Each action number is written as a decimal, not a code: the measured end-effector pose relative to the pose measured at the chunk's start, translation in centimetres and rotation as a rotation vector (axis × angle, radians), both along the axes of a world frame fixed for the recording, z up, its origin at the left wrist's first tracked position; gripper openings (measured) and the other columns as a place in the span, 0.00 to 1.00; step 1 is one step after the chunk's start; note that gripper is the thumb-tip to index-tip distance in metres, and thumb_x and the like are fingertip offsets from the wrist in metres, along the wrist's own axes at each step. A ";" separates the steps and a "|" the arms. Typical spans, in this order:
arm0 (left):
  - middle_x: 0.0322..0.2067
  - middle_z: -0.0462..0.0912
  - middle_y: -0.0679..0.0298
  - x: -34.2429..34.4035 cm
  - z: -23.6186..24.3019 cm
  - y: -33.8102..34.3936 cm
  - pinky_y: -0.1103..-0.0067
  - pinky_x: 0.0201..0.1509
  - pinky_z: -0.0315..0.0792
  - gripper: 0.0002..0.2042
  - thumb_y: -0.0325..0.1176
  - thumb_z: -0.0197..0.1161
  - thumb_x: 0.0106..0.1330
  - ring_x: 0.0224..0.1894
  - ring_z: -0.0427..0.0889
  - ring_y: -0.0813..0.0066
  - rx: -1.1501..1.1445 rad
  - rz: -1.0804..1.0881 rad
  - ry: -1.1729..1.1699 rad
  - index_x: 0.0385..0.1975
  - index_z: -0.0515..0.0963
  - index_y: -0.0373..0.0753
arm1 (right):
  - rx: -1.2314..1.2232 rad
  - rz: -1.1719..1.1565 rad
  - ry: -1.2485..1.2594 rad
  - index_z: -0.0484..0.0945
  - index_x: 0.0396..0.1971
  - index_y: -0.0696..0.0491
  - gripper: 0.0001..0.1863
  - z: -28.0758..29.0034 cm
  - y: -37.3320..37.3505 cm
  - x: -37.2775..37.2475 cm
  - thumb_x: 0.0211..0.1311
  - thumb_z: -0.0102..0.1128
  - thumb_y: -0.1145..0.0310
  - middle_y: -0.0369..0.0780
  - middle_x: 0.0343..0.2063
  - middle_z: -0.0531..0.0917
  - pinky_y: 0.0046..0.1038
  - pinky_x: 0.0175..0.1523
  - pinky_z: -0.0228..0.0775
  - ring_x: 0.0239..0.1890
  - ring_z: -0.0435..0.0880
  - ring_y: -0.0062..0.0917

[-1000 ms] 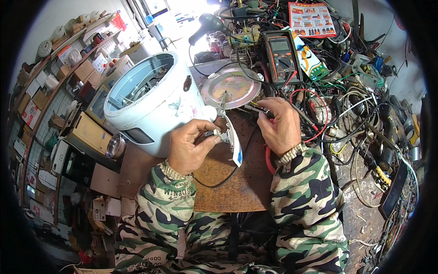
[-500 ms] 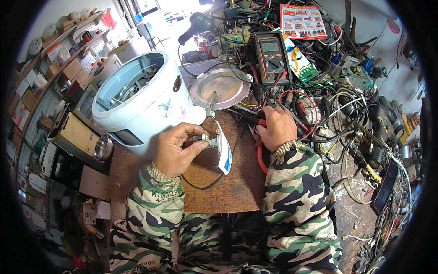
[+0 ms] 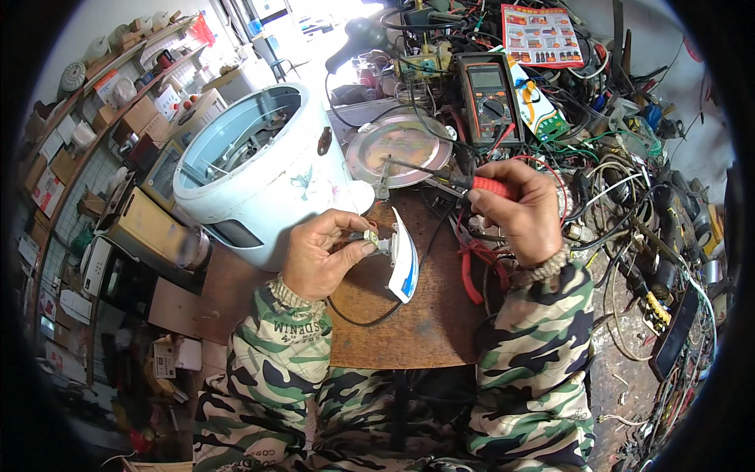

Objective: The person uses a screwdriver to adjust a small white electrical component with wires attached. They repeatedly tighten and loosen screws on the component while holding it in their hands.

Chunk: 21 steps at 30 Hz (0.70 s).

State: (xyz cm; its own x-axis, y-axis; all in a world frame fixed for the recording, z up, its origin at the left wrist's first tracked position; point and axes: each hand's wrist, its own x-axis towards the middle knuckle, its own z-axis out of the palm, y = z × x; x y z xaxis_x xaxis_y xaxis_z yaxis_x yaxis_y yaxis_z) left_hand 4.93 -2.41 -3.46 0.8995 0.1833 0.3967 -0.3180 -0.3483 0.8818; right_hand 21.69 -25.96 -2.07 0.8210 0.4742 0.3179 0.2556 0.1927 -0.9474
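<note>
My left hand is closed, its thumb and fingers pinching the small switch-like part on the back of a curved white and blue plastic panel. The panel hangs upright above the wooden tabletop. In my right hand is a screwdriver, gripped by its red handle. Its dark shaft points left over a round metal disc. Behind my left hand leans a light blue rice cooker body, its top uncovered and its inside parts showing.
Red-handled pliers lie right of the tabletop. Farther back are a multimeter and a red printed sheet. Tangled cables and tools crowd the right side. A black phone-like slab lies there. Shelves with boxes line the left.
My right hand has come up out of the clutter and toward the right, now lifting the screwdriver. My left hand still holds the panel; the whole view has shifted slightly.
</note>
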 end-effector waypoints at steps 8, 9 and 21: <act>0.40 0.83 0.54 0.0 -0.2 0.1 0.77 0.52 0.79 0.12 0.20 0.66 0.64 0.45 0.84 0.73 0.020 0.038 0.000 0.45 0.75 0.26 | 0.270 0.201 0.226 0.77 0.36 0.59 0.08 0.9 -0.8 -0.4 0.57 0.65 0.78 0.36 0.21 0.80 0.22 0.26 0.73 0.20 0.80 0.19; 0.40 0.83 0.54 0.1 -0.2 0.0 0.77 0.52 0.79 0.12 0.20 0.66 0.64 0.45 0.84 0.73 0.015 0.032 -0.003 0.45 0.75 0.26 | 0.219 0.240 0.209 0.76 0.35 0.59 0.08 0.7 -0.9 -0.3 0.57 0.65 0.78 0.36 0.21 0.80 0.22 0.26 0.73 0.20 0.80 0.19; 0.40 0.83 0.55 0.0 0.0 -0.1 0.78 0.50 0.79 0.11 0.21 0.65 0.65 0.44 0.83 0.74 0.033 0.028 -0.002 0.46 0.75 0.26 | 0.107 0.246 0.207 0.76 0.31 0.58 0.06 0.7 -0.6 -0.3 0.55 0.64 0.79 0.37 0.19 0.80 0.20 0.23 0.69 0.18 0.79 0.19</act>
